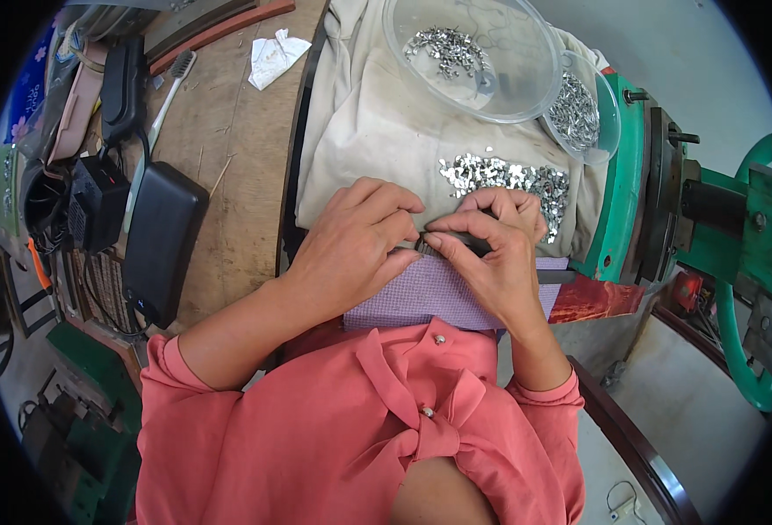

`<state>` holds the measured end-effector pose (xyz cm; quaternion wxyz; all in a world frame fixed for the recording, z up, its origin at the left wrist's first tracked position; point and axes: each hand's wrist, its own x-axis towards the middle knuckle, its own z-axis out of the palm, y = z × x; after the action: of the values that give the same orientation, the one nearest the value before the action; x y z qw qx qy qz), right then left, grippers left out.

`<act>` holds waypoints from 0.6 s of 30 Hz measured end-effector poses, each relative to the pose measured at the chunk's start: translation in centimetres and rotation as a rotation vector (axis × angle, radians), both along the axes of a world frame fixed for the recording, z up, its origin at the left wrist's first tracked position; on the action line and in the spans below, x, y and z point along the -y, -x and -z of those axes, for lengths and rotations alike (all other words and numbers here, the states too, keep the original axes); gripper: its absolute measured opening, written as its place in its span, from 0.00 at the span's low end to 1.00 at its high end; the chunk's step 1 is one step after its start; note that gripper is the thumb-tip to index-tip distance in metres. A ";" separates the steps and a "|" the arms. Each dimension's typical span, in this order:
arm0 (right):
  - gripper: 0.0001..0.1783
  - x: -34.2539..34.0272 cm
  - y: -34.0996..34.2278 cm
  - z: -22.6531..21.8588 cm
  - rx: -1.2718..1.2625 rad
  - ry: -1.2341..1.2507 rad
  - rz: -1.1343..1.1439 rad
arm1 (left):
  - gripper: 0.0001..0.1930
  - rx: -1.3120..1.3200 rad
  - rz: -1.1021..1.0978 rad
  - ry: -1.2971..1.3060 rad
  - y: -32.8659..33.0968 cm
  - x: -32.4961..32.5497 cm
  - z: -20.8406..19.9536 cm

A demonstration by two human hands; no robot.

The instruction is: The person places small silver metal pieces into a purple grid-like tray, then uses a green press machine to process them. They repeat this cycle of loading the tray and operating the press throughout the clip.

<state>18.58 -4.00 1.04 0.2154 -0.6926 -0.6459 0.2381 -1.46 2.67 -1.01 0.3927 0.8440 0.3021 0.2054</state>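
Note:
My left hand (pixel 359 232) and my right hand (pixel 497 241) come together at the near edge of a beige cloth. Their thumbs and fingertips almost meet over a small dark, narrow part (pixel 422 242). Both hands are closed with fingers bent; what each pinches is too small and too covered to name. Part of a dark bar shows below my right palm. Just beyond the right hand spreads a pile of small shiny metal pieces (pixel 508 179). A purple textured cloth (pixel 438 297) lies under the hands, along my lap.
A large clear tub (pixel 514 92) and a smaller clear tub (pixel 609 131), both with small metal parts, stand at the back. Green machinery (pixel 615 192) borders the right. On the wooden table at left lie a black case (pixel 169 236), a toothbrush (pixel 176 83) and crumpled tissue (pixel 276 59).

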 end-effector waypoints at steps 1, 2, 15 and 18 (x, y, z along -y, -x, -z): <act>0.08 0.0 -0.1 -0.1 -0.002 0.012 -0.003 | 0.11 0.000 0.001 0.000 0.0 0.0 0.0; 0.08 0.0 -0.2 -0.2 -0.004 0.024 -0.006 | 0.11 0.001 0.002 0.001 0.0 0.0 0.0; 0.09 -0.4 -0.3 -0.2 0.000 0.040 -0.009 | 0.11 0.011 0.009 0.023 0.1 0.0 0.0; 0.09 -0.4 -0.4 -0.1 0.007 0.046 -0.010 | 0.11 0.011 0.011 0.016 0.1 0.0 0.1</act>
<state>18.96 -3.64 1.18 0.1961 -0.6950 -0.6444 0.2516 -1.52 2.65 -1.11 0.4022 0.8415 0.2969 0.2051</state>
